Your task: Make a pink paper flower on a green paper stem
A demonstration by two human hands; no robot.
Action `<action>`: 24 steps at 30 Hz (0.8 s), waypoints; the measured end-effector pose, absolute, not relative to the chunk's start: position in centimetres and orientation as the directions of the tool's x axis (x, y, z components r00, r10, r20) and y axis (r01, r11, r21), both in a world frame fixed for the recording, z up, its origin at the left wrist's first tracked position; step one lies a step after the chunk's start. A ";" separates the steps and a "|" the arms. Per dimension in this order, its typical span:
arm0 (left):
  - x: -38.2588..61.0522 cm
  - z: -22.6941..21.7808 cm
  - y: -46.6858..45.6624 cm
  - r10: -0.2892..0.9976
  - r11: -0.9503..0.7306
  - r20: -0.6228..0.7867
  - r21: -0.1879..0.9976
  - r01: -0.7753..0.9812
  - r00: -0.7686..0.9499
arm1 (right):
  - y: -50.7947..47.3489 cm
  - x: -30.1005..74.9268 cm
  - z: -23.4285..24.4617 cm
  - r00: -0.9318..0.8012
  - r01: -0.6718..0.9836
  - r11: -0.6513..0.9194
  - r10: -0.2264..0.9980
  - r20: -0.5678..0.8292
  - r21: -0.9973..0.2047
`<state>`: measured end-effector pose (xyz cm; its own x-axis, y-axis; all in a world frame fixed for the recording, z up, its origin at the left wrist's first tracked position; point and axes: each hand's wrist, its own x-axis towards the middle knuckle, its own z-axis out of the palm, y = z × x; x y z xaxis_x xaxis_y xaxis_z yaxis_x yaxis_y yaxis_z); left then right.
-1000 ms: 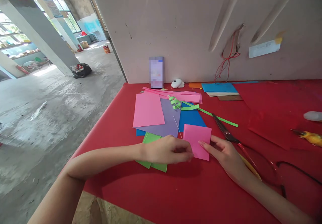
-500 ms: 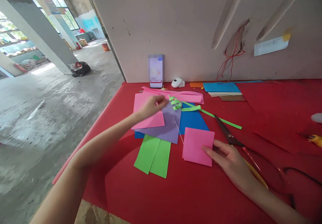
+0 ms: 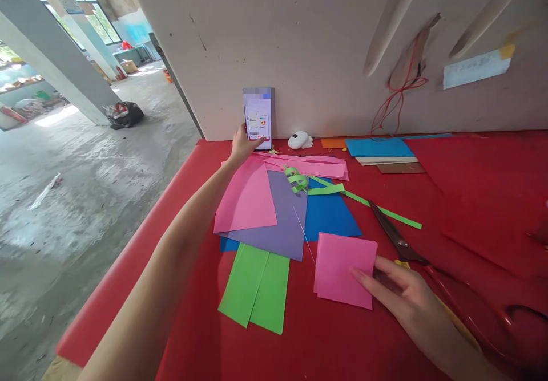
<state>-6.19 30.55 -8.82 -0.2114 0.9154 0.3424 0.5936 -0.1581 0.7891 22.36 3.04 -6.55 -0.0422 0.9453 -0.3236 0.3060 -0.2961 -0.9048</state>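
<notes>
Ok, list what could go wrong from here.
1. The left hand touches the phone, which leans against the wall; a push might tip it over.
2. The left forearm hangs above the loose paper sheets and could sweep them.
3. The scissors lie open-bladed beside the right hand.

Left hand point(image 3: 240, 146) left pink square point(image 3: 345, 270), reached phone point(image 3: 258, 117).

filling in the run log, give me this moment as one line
left hand: touching phone propped at wall | right hand: fingers on pink square paper | scissors beside right hand
</notes>
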 end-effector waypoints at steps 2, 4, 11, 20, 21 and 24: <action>-5.8 -8.8 30.8 0.905 -0.151 0.357 0.779 0.609 -0.231 | 3.0 22.4 -6.6 -0.041 0.319 -0.290 0.947 -0.319 -0.902; -5.5 -8.9 30.8 0.892 -0.137 0.371 0.766 0.628 -0.258 | 2.9 22.4 -6.6 -0.050 0.322 -0.281 0.949 -0.312 -0.904; -5.1 -9.1 30.7 0.866 -0.117 0.409 0.725 0.679 -0.287 | 2.9 22.3 -6.6 -0.061 0.294 -0.271 0.952 -0.301 -0.917; -4.8 -9.1 30.7 0.863 -0.089 0.411 0.695 0.714 -0.292 | 3.1 22.1 -6.3 -0.042 0.298 -0.297 0.945 -0.324 -0.907; -4.8 -9.1 30.6 0.864 -0.090 0.412 0.693 0.716 -0.289 | 3.1 22.1 -6.3 -0.041 0.301 -0.297 0.945 -0.324 -0.906; -4.8 -9.1 30.5 0.864 -0.090 0.413 0.688 0.720 -0.286 | 3.1 22.3 -6.3 -0.040 0.304 -0.296 0.946 -0.322 -0.905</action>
<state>-4.84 30.53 -9.11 -0.2861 0.8645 0.4133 0.7203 -0.0904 0.6878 22.28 3.14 -6.33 -0.0401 0.9457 -0.3225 0.3044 -0.2958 -0.9054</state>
